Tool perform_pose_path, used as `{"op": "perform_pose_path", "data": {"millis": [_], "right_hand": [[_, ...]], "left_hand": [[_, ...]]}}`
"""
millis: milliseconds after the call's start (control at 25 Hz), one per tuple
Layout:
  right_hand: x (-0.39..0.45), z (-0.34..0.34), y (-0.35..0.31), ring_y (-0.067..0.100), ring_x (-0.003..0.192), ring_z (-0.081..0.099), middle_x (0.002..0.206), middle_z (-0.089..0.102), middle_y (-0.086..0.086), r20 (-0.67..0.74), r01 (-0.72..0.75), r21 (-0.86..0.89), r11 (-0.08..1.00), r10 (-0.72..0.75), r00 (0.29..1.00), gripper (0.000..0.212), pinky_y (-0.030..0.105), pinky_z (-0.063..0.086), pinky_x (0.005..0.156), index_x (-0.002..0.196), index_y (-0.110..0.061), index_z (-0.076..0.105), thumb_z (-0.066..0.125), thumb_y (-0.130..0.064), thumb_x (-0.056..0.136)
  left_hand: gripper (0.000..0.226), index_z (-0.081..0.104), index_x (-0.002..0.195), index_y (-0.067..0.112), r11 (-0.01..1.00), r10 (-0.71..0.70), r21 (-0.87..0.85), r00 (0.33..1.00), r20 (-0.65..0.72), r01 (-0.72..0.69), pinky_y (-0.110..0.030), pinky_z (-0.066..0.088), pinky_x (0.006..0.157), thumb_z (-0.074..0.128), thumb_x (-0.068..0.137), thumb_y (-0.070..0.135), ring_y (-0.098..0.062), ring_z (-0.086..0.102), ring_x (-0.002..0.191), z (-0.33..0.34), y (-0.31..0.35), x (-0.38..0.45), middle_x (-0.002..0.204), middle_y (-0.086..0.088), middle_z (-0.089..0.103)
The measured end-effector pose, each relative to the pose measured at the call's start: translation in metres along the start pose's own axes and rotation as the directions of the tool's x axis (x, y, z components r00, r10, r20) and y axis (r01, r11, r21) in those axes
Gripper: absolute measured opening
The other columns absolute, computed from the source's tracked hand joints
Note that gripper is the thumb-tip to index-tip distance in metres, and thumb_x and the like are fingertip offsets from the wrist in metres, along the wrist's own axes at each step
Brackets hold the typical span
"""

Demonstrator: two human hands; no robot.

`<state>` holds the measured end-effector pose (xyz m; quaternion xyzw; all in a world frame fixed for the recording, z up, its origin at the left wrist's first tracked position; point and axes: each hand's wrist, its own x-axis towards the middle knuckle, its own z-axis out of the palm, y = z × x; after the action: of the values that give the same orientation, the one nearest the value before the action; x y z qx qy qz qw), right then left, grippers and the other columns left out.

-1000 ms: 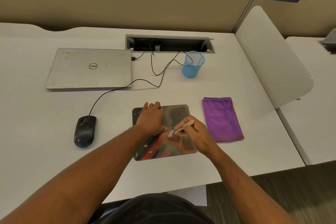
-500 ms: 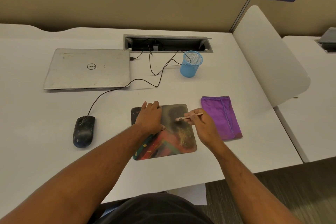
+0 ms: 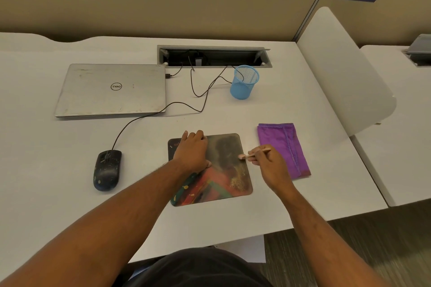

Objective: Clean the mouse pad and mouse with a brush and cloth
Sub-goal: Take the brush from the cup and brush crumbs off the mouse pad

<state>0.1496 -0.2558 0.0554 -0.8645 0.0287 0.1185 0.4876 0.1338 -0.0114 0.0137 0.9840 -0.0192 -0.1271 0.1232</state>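
Brushing dust off the mouse pad (image 3: 210,170), which is lying flat at the front of the tabletop (image 3: 70,193).

The left hand (image 3: 192,152) is lying spread, palm down, on the pad's left half, pinning it; the right hand (image 3: 268,161) is pinching a small brush (image 3: 253,155) by its handle, its head touching the pad near the right edge, above a patch of pale grit. The pad is probably thin, limp and light, so it is apt to slide unless held flat. The mouse (image 3: 107,170), speckled and corded, is waiting well to the left; being rigid, it is best gripped by its sides. The folded purple cloth (image 3: 282,147), soft, is lying just right of the pad.
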Motion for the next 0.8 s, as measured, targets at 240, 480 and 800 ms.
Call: {"op": "perform_pose_path", "data": {"millis": [240, 480, 800], "right_hand": [[-0.004, -0.01, 0.005, 0.018, 0.08, 0.073, 0.085, 0.075, 0.001, 0.026, 0.002, -0.13, 0.992, 0.001, 1.0, 0.024, 0.046, 0.063, 0.082, 0.088, -0.014, 0.07, 0.054, -0.024, 0.102], [-0.001, 0.019, -0.018, 0.015, 0.096, 0.072, 0.097, 0.074, -0.003, 0.089, -0.004, 0.059, 0.998, -0.002, 0.996, 0.022, 0.045, 0.059, 0.093, 0.101, -0.016, 0.067, 0.052, -0.032, 0.104], [0.001, -0.004, -0.011, 0.012, 0.078, 0.073, 0.077, 0.073, -0.006, 0.136, 0.061, -0.19, 0.98, -0.035, 0.99, 0.022, 0.046, 0.062, 0.083, 0.09, -0.018, 0.066, 0.051, -0.027, 0.103]], "left_hand": [[0.078, 0.046, 0.142, 0.013, 1.0, -0.003, 0.006, 1.0, 0.001, 0.003, -0.048, 0.015, 0.122, 0.071, 0.081, 0.055, -0.024, 0.042, 0.126, 0.001, 0.0, 0.001, 0.136, -0.003, 0.046], [0.079, 0.046, 0.142, 0.013, 1.0, 0.001, 0.015, 1.0, 0.005, -0.001, -0.048, 0.017, 0.121, 0.072, 0.08, 0.055, -0.024, 0.042, 0.125, 0.0, 0.0, 0.001, 0.136, -0.004, 0.045], [0.077, 0.048, 0.139, 0.013, 1.0, -0.003, 0.0, 1.0, -0.004, 0.003, -0.049, 0.017, 0.121, 0.072, 0.079, 0.055, -0.025, 0.043, 0.124, 0.002, -0.001, 0.002, 0.134, -0.004, 0.046]]}}
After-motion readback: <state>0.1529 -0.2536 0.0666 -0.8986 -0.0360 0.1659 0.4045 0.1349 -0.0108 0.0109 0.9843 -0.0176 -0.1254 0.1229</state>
